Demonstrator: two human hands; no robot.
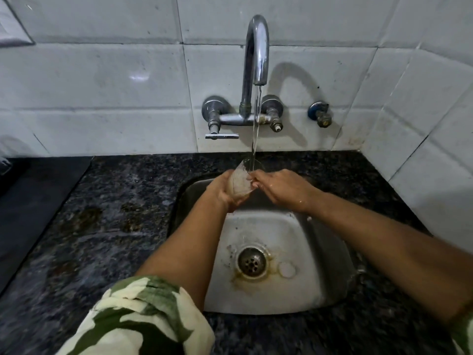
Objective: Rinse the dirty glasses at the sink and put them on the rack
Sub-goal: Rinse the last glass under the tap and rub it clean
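Observation:
A clear drinking glass (240, 179) is held tilted over the steel sink (332, 252), its mouth pointing up and back under the running water. My left hand (221, 192) wraps around its base and side from the left. My right hand (279, 189) touches the glass at its right side, fingertips at the rim. A thin stream falls from the chrome tap (257, 52) into the glass mouth. No rack and no other glasses are in view.
Dark speckled granite counter (115, 213) surrounds the sink. The drain (252, 262) sits in the stained sink floor. A tap lever (221, 135) and a brass valve (321, 115) project from the tiled wall. A black surface (33, 201) lies at the left.

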